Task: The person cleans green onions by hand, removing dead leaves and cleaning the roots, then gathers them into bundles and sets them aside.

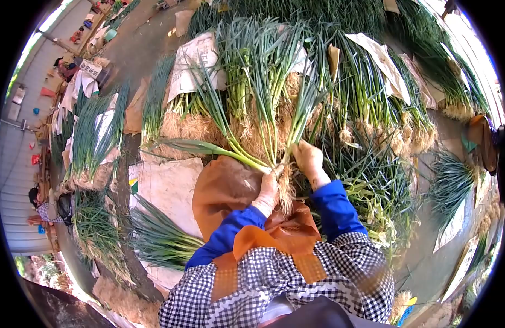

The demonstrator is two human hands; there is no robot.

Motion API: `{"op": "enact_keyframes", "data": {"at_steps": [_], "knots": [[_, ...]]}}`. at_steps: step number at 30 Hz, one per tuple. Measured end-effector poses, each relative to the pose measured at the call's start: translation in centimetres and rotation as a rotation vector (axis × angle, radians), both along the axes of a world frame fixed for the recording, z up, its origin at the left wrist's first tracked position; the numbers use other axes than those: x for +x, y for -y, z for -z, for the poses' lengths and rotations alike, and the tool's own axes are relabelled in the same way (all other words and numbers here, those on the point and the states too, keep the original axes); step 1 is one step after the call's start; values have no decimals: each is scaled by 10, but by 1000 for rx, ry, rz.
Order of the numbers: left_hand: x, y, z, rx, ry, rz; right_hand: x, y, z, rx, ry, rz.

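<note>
Both my hands are at a clump of green onions (270, 128) above my lap, its leaves fanned away from me and its pale roots (285, 190) hanging down. My left hand (267, 191) is closed round the stem bases on the left side. On the right side, my right hand (308, 159) has its fingers closed on the stems close to the roots. A brown apron (222, 188) covers my knees. Just beyond the clump lie more onions with thick roots (192, 127), partly under a white sack (196, 63).
Loose onions (162, 232) lie on a pale sack (167, 188) at my left. Leaves and trimmings (367, 191) are heaped at my right. More bundles (94, 136) stand farther left. Two other people, one (66, 68) at upper left and one (44, 210) at lower left, are in the distance.
</note>
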State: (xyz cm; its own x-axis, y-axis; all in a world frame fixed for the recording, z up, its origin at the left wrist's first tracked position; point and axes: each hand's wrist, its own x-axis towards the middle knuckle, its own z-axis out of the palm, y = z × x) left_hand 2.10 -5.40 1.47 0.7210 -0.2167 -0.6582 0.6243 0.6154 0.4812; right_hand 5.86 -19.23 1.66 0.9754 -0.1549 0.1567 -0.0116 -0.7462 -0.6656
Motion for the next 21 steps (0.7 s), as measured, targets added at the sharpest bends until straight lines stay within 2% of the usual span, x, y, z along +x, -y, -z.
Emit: {"op": "enact_keyframes", "data": {"at_steps": [1,2,3,4,5,7,9,11,12,13,14,15,16,17,19,20,21], "knots": [[1,2,29,-92,38,-45,-16,-2,12,-75,-79,-123],[0,0,31,-80,18,-72,-48,-2,4,545,-123,-175],[3,-1,32,-71,5,-98,-72,13,-22,470,-295,-254],[2,-1,17,-66,27,-69,-91,27,-48,770,-496,-188],[4,-4,20,-67,26,-68,-108,56,-43,768,-662,-84],[7,-9,30,-199,-33,-85,-137,103,0,725,-609,-31],[2,-7,25,-166,4,-33,-143,142,37,-565,-816,-490],[5,-3,22,-125,-6,-9,-104,114,22,-342,-861,-317],[2,-5,32,-167,71,4,-83,90,-10,-8,-655,-195],[-3,-5,33,-164,61,-5,-73,67,10,842,-586,-103],[-2,-6,33,-169,118,62,-54,53,-5,904,-666,-218],[0,-8,32,-172,181,129,-45,33,-13,850,-621,-232],[1,-10,34,-141,209,164,-38,23,-10,868,-720,-264],[-1,-10,39,43,298,117,-32,17,-6,879,-819,-297],[0,-8,46,71,440,74,-40,8,-8,880,-690,-274],[-6,-7,50,69,423,72,-48,10,7,646,-592,-325],[-8,-3,46,65,410,72,-55,12,-14,90,-279,-484]]}}
